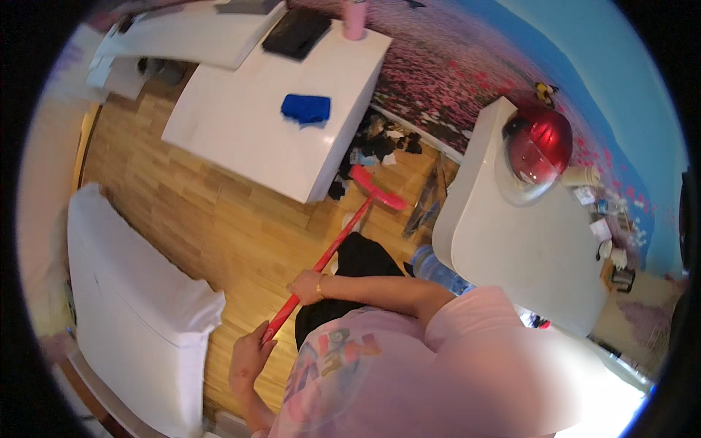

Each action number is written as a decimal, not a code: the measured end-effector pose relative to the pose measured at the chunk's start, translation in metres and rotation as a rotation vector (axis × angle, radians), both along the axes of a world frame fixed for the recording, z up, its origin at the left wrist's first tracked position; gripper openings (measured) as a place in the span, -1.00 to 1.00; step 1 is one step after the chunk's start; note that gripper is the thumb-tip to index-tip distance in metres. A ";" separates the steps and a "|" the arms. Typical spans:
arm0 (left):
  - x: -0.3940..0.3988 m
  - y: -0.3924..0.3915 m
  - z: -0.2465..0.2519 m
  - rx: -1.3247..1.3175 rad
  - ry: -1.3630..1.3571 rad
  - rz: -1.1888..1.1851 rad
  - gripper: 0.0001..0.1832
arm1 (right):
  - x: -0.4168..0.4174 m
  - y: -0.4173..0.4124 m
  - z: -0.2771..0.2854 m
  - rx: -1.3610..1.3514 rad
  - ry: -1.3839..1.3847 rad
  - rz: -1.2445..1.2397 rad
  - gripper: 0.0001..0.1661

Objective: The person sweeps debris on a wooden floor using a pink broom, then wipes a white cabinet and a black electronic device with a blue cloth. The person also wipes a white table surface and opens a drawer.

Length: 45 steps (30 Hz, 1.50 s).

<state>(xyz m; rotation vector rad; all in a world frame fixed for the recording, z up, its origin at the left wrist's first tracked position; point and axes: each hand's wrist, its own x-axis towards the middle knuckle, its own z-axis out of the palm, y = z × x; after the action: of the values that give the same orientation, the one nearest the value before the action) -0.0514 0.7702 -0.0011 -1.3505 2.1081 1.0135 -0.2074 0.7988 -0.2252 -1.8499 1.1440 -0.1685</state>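
Note:
A broom with a red handle (pixel 339 241) runs slantwise across the middle of the view. My right hand (pixel 306 287), with a gold-coloured bracelet at the wrist, grips the handle partway up. Lower down in the picture, my left hand (pixel 251 350) is closed around the handle near its upper end. The pinkish-red broom head (pixel 378 189) is at the wood floor (pixel 263 219), next to the corner of a white table (pixel 246 120). Just beyond it lies a heap of dark scraps and paper litter (pixel 383 143), partly hidden by that table.
A folded blue cloth (pixel 306 108), a black flat item (pixel 297 33) and a pink cup (pixel 355 21) rest on the table. A red helmet (pixel 542 145) sits on a white desk (pixel 509 246). Beneath is a large water bottle (pixel 438 268). White-covered furniture (pixel 137 312) stands left.

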 end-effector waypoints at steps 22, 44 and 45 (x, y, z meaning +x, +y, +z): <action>0.064 0.136 -0.157 -0.055 0.202 0.123 -0.54 | 0.014 0.096 -0.092 0.018 0.332 0.036 -0.80; 0.046 0.132 -0.179 -0.128 0.210 0.058 -0.53 | 0.018 0.101 -0.098 -0.166 0.455 -0.188 -0.73; 0.037 0.129 -0.175 -0.115 0.201 0.055 -0.54 | 0.010 0.104 -0.093 -0.214 0.467 -0.291 -0.71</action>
<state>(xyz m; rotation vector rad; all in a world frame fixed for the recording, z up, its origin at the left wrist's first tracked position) -0.0143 0.8996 -0.1756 -1.4198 2.3193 1.1058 -0.1977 0.9027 -0.3178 -1.9574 1.7793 -0.0210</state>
